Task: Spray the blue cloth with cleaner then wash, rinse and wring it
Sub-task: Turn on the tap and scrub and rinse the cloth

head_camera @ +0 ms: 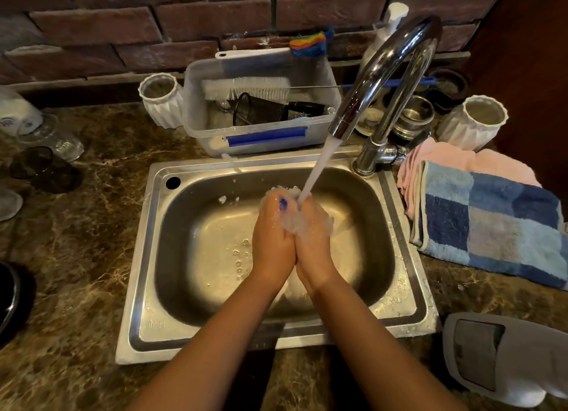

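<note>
Over the steel sink [147,257] my left hand [272,235] and my right hand [313,235] are pressed together, both curled round the blue cloth [282,203]. Only a small blue patch of it shows between my fingers; the rest is hidden. Water [319,171] runs from the chrome tap [384,72] onto my hands and splashes off them. Foam and droplets lie on the sink floor.
A clear plastic tub [261,134] with brushes stands behind the sink. White ribbed cups [161,103] [473,121] flank it. A blue checked towel [491,223] on a pink cloth [461,158] lies right. A grey slipper [504,355] sits front right; glassware [46,134] stands left.
</note>
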A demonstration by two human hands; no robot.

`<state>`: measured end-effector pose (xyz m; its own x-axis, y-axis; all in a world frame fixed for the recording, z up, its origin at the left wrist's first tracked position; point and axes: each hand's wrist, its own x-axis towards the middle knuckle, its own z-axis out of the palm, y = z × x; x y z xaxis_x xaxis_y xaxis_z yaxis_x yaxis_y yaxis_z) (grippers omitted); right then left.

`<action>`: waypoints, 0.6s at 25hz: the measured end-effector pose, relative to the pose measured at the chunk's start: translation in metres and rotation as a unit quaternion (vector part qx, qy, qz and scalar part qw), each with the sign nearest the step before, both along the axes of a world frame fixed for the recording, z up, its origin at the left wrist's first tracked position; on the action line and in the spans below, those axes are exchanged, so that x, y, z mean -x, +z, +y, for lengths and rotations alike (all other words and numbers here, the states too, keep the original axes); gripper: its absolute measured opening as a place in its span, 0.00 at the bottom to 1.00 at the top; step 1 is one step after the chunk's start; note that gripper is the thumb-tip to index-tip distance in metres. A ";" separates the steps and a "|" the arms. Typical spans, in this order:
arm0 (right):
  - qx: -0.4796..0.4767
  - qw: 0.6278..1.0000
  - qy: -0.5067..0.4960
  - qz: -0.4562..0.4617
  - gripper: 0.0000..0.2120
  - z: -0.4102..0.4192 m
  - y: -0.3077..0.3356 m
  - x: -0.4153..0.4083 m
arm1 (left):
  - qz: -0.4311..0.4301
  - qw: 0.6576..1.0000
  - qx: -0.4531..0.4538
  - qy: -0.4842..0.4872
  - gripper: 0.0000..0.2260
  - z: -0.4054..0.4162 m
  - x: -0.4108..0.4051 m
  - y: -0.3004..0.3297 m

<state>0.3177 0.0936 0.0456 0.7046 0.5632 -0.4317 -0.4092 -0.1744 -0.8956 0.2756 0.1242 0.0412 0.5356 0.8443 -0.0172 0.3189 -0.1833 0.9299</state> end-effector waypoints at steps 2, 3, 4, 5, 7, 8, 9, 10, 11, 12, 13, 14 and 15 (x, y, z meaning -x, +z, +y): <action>0.004 1.000 0.007 -0.013 0.09 0.001 0.009 -0.001 | 0.001 0.999 0.023 0.029 0.08 0.001 -0.003 0.006; -0.006 1.000 0.016 0.013 0.08 0.000 0.008 -0.004 | -0.018 0.998 0.043 0.042 0.06 0.003 -0.002 0.008; -0.020 0.999 0.030 0.023 0.07 -0.002 0.009 -0.007 | -0.041 0.996 0.058 0.048 0.06 0.007 0.000 0.009; -0.042 0.998 0.038 0.023 0.06 -0.004 0.008 -0.010 | -0.059 0.995 0.072 0.043 0.11 0.011 0.004 0.010; -0.083 0.995 0.040 0.027 0.08 -0.011 0.005 -0.019 | -0.083 0.983 0.163 0.009 0.23 0.014 0.013 0.015; -0.109 0.993 0.040 0.030 0.12 -0.014 0.006 -0.025 | -0.121 0.961 0.250 -0.012 0.25 0.016 0.017 0.014; -0.130 0.990 0.055 0.017 0.14 -0.016 0.005 -0.031 | -0.173 0.917 0.359 -0.025 0.23 0.018 0.021 0.015; -0.136 0.987 0.086 0.004 0.15 -0.018 0.006 -0.036 | -0.207 0.857 0.471 -0.022 0.21 0.022 0.023 0.018; -0.136 0.983 0.124 -0.008 0.14 -0.017 0.008 -0.039 | -0.206 0.823 0.530 -0.012 0.23 0.027 0.025 0.022; -0.123 0.981 0.151 -0.014 0.13 -0.017 0.011 -0.038 | -0.173 0.826 0.536 -0.018 0.23 0.031 0.025 0.027; -0.117 0.981 0.154 -0.026 0.12 -0.017 0.012 -0.036 | -0.131 0.847 0.513 -0.033 0.21 0.032 0.023 0.028; -0.109 0.984 0.130 -0.049 0.10 -0.017 0.011 -0.033 | -0.100 0.874 0.473 -0.056 0.16 0.030 0.020 0.030; -0.099 0.989 0.091 -0.060 0.09 -0.017 0.008 -0.030 | -0.084 0.898 0.428 -0.056 0.12 0.025 0.017 0.030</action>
<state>0.3478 0.0762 0.0536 0.6235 0.7503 -0.2198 -0.2757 -0.0521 -0.9598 0.2590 0.1497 0.0715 0.6723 0.5015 -0.5444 0.1841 0.5991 0.7792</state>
